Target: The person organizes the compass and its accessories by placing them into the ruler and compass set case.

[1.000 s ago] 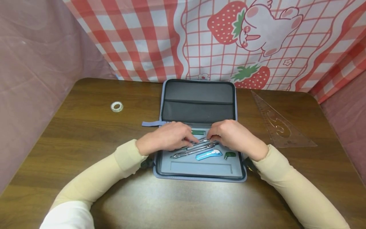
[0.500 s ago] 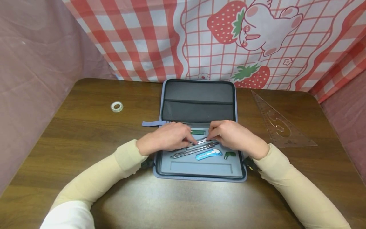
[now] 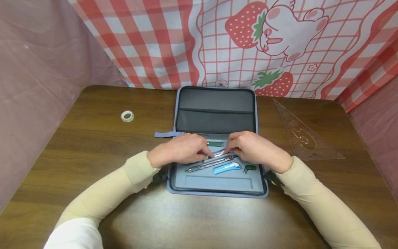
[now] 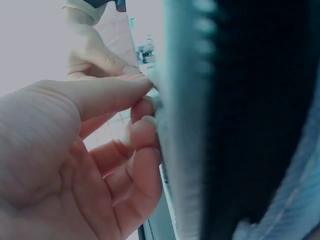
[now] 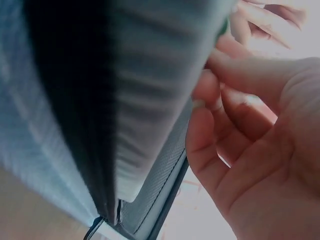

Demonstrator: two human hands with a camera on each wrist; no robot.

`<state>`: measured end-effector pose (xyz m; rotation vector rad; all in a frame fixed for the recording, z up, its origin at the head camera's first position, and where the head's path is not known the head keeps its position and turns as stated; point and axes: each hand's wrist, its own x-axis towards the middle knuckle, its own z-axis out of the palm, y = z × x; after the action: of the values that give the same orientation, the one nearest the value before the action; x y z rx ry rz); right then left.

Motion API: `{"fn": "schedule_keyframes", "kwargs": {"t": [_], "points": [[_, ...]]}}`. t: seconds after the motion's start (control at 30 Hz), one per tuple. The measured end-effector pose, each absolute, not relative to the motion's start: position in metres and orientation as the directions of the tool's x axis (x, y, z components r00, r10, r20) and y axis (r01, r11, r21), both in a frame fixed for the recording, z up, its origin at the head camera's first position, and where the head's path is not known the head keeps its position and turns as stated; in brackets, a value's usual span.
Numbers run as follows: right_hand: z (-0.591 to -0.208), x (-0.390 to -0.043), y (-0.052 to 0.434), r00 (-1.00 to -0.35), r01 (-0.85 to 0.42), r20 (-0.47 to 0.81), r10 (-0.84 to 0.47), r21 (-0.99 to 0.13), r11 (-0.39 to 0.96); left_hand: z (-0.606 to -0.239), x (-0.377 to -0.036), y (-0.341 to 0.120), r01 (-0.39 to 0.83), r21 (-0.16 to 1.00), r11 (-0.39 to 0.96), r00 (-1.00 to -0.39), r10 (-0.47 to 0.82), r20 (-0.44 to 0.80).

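An open grey-blue zip case (image 3: 214, 119) lies on the brown table, its foam tray (image 3: 217, 181) nearest me. My left hand (image 3: 183, 148) and right hand (image 3: 252, 147) meet over the tray's upper slot, and their fingertips pinch a silver metal compass (image 3: 217, 153) from either end. A second metal compass (image 3: 211, 163), a blue utility knife (image 3: 227, 168), a small green piece (image 3: 249, 168) and a green box (image 3: 215, 143) lie in the tray. In the wrist views, the curled fingers of the left hand (image 4: 135, 107) and of the right hand (image 5: 215, 95) press at the foam edge (image 4: 185, 125).
A small roll of clear tape (image 3: 127, 116) lies at the table's left. A clear triangle ruler (image 3: 303, 135) lies to the right of the case. Pink and strawberry-print cloth walls close in the table on three sides.
Both hands stay over the upper slot. The fingertips have shifted only slightly on the silver compass.
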<state>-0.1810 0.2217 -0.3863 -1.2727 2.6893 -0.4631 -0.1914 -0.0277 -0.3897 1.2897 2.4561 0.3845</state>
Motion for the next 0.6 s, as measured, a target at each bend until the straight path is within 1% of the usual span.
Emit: {"fn": "schedule_keyframes", "kwargs": {"t": [0.13,0.27,0.47,0.6], "points": [[-0.385,-0.182,0.222,-0.623,-0.732,-0.012,-0.782,-0.345,0.588,-0.384,-0.191,-0.033,0.714,0.404,0.572,-0.549,0.815,-0.184],[-0.383,-0.182,0.222,-0.601,-0.730,-0.046,-0.798,-0.376,0.571,-0.376,-0.189,-0.049,0.694,0.405,0.595,-0.579,0.796,-0.178],[-0.378,-0.178,0.228,-0.608,-0.682,-0.142,-0.781,-0.411,0.605,-0.363,-0.187,-0.093,0.665,0.373,0.647,-0.638,0.752,-0.166],[-0.376,-0.176,0.230,-0.622,-0.656,-0.171,-0.764,-0.419,0.628,-0.360,-0.181,-0.130,0.627,0.345,0.699,-0.692,0.703,-0.166]]}}
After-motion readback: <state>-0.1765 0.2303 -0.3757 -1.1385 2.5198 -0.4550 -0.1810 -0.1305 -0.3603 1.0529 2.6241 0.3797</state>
